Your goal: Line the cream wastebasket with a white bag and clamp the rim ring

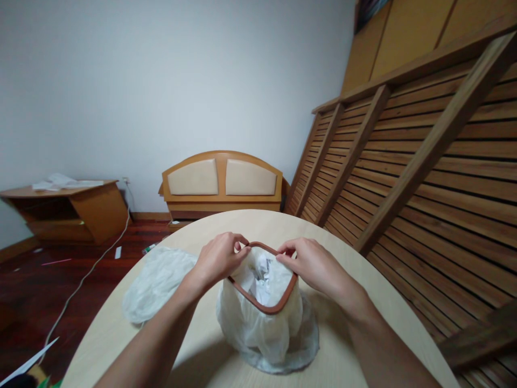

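A small bin stands upright on the round table, with a thin whitish plastic bag draped over its outside. Around its mouth runs a brown rim ring. Inside the opening, white crumpled material with dark print shows. My left hand pinches the rim at its far left part, thumb and fingers together. At the far right part of the rim, my right hand pinches in the same way. The bin's own wall is hidden by the bag. Left of it, near my left forearm, lies a bundled whitish plastic bag.
The pale round table spans the lower middle. Behind it stands a headboard against the wall. A slatted wooden frame leans at right. At left are a low wooden cabinet with papers and a white cable across the floor.
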`<state>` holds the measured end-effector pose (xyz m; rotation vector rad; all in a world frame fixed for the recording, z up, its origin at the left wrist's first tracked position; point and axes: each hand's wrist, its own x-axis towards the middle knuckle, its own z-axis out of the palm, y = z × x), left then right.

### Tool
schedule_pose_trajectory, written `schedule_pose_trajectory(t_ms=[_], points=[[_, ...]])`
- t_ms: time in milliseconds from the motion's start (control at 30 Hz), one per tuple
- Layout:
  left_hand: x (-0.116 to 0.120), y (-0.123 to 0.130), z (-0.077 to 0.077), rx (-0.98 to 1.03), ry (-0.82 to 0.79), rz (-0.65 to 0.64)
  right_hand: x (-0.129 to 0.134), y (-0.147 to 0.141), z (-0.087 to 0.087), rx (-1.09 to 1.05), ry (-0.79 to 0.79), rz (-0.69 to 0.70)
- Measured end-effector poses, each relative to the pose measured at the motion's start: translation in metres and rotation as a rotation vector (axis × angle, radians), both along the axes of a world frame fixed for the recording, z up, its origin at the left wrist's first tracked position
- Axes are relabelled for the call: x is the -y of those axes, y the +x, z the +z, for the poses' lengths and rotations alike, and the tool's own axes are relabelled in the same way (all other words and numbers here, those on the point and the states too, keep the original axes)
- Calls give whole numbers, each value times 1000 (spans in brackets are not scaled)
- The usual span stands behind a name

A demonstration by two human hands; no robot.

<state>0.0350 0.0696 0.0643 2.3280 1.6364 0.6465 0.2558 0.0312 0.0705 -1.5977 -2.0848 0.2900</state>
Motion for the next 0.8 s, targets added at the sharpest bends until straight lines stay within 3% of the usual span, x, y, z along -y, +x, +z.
schedule_pose_trajectory(t_ms=[200,533,800], points=[[-11,0,-12,123,48,-89,-5,-2,-5,-39,24,32],[-5,10,-14,70,68,40,7,-6,2,26,26,-41],[-7,14,-18,117,59,33,10,-15,0,181,57,-148]])
